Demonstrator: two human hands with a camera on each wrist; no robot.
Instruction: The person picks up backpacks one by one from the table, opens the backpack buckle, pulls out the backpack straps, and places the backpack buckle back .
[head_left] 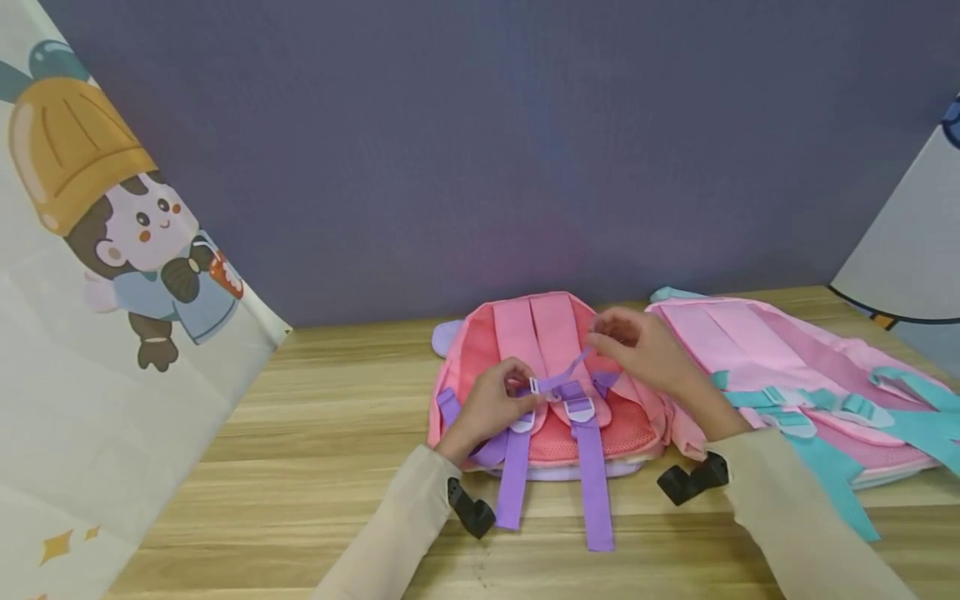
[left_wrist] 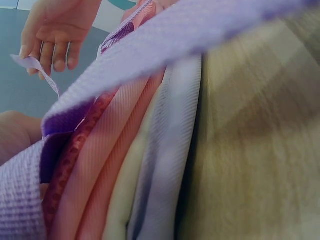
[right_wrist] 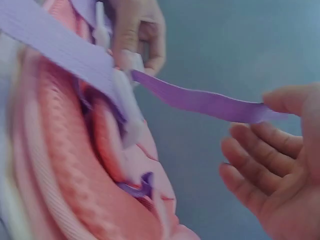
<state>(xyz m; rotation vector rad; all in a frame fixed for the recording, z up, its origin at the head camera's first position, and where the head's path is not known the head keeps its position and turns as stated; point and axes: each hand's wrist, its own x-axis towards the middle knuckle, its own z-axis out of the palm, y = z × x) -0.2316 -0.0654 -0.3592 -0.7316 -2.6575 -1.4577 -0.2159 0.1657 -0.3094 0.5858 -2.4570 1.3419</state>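
Note:
A coral-pink backpack [head_left: 626, 437] lies on the table with its shoulder straps facing up. My left hand [head_left: 497, 402] pinches a small white buckle [head_left: 534, 386] over the middle of the backpack. From that buckle a narrow purple strap [right_wrist: 200, 104] runs to my right hand [head_left: 641, 348], which pinches its loose end between thumb and forefinger, raised above the backpack. The other right fingers are loosely bent, seen in the right wrist view. Two wider purple webbing straps [head_left: 595, 487] hang down from white buckles over the backpack's lower edge.
To the right, a light pink backpack [head_left: 757, 333] with teal straps [head_left: 825, 462] lies close to the coral one. Behind the wooden table [head_left: 337, 433] stands a dark grey-blue panel [head_left: 450, 150]. A white cartoon-printed sheet [head_left: 67, 400] is at the left.

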